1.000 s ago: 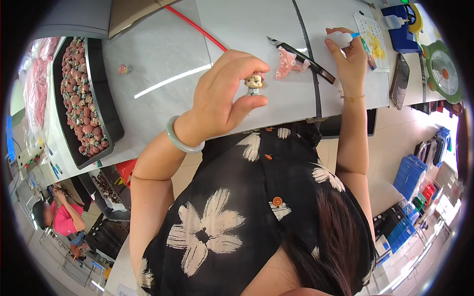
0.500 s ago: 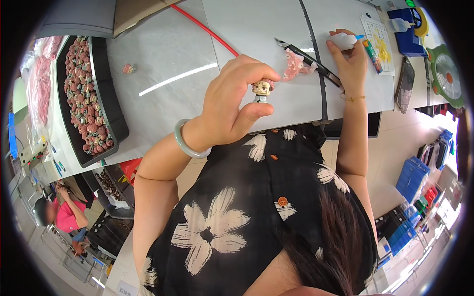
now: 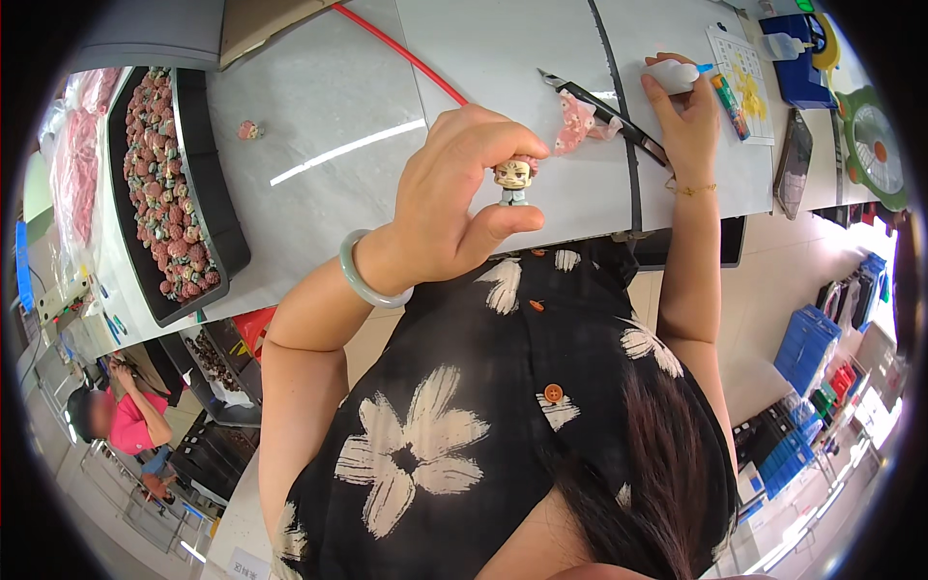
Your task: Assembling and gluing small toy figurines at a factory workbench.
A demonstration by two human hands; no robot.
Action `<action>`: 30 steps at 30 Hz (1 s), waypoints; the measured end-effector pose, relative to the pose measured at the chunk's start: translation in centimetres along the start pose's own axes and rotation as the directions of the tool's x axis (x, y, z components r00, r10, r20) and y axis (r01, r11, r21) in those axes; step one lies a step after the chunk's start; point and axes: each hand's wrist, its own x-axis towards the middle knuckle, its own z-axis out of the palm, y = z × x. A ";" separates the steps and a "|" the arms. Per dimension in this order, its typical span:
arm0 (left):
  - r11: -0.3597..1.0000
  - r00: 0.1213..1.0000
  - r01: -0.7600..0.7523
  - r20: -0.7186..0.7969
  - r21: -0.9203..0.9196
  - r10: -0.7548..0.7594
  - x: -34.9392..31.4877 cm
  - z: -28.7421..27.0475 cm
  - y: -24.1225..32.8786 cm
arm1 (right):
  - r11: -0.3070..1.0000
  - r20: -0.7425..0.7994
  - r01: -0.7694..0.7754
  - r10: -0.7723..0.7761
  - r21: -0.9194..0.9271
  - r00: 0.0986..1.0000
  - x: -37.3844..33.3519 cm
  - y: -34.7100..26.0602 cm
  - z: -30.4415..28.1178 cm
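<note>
A: Where did we have the figurine [image 3: 513,180]?

B: Upright in our left hand [image 3: 440,193], above the near part of the bench [image 3: 333,97], pinched between bent fingers on its pink hair and the thumb beneath its base.

A: And our right hand [image 3: 694,126]?

B: Curled around a white squeeze bottle [image 3: 667,75], its blue tip pointing right, well apart from the figurine.

A: How far along were we?

B: Head and body sat together, face showing, so we judged that piece whole on the side we saw. Whether glue or paint had gone on it, we couldn't tell.

A: What was left?

B: Many small pink-and-grey pieces [image 3: 159,174] lay heaped in the black tray [image 3: 215,159] at our left, and one lone piece [image 3: 249,130] lay outside it. We couldn't tell whether those were finished or waiting.

A: Anything lying unheld between our hands?

B: A craft knife [image 3: 633,135], with a crumpled pink scrap [image 3: 574,126] just beside it, neither one touched by us.
</note>
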 end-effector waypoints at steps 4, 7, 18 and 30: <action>0.999 0.998 0.036 -0.044 -0.037 -0.038 -0.1 -0.4 0.1 | 0.999 0.031 -0.043 0.044 -0.017 0.999 -0.1 -0.6 0.2; 0.998 0.997 0.039 -0.066 -0.051 -0.043 -0.1 -0.6 0.0 | 0.999 0.027 -0.048 0.048 -0.019 0.998 -0.3 -1.1 0.5; 0.985 0.998 0.057 0.031 -0.163 -0.052 0.8 -3.2 0.0 | 0.998 0.026 -0.053 0.053 -0.016 0.998 0.8 -3.0 1.3; 0.797 0.972 0.208 0.028 -0.566 -0.234 1.6 -3.9 1.4 | 0.998 0.028 -0.067 0.067 -0.003 0.997 0.7 -5.0 1.0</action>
